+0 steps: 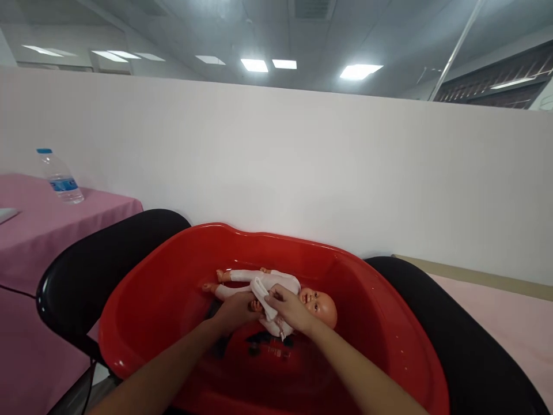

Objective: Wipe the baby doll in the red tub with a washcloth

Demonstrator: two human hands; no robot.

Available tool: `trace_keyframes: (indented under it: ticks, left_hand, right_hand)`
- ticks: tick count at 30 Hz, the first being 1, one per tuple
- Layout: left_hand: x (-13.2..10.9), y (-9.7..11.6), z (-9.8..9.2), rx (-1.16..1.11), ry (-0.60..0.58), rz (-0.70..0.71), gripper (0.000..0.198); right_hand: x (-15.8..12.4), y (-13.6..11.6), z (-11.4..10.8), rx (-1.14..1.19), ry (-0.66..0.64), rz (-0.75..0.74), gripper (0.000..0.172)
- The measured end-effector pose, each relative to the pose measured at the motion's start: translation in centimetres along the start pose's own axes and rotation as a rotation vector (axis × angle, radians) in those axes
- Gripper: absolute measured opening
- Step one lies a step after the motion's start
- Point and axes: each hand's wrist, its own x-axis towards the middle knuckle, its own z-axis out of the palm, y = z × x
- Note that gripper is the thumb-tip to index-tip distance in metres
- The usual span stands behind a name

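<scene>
A baby doll [319, 306] in pale, long-legged clothing lies on its back in a red baby bathtub [142, 288], head to the right and bare feet to the left. My left hand [237, 312] is closed around the doll's small hand [256, 306]. Beside it, my right hand [290, 308] pinches a folded white cloth [262, 297] over the doll's middle. Whether this cloth is separate or part of the doll's sleeve, I cannot tell. My fingers hide some of the doll's torso and near arm.
Black chairs [103, 259] flank the tub on both sides. On the left, a water bottle [63, 180] with a blue cap stands on a pink-covered table [108, 202]. A white partition [276, 161] rises behind the tub. More pale pink cloth [510, 323] shows at the right.
</scene>
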Motion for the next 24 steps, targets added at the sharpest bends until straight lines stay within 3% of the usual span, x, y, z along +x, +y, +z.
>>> trace_keyframes:
  ticks: [5,10,15,22,24]
  left_hand:
    - [0.2,0.6,0.3,-0.144,0.040,-0.036,0.028]
    - [0.0,0.7,0.1,-0.094,0.050,-0.082,0.026]
    - [-0.1,0.3,0.1,-0.031,0.045,-0.124,0.022]
    - [-0.1,0.0,0.0,-0.160,0.029,-0.085,0.019]
    - [-0.2,0.0,0.1,-0.161,0.039,-0.084,0.016]
  right_hand:
    - [1.1,1.5,-0.5,0.069,-0.001,-0.018,0.040]
    - [1.0,2.3,0.2,-0.030,0.039,-0.044,0.013]
    - [0.2,1.3,0.3,-0.194,-0.040,-0.080,0.016]
    - [-0.4,0.0,0.0,-0.351,-0.137,-0.076,0.041]
    - [-0.5,0.1,0.1,-0.381,-0.132,-0.102,0.039]
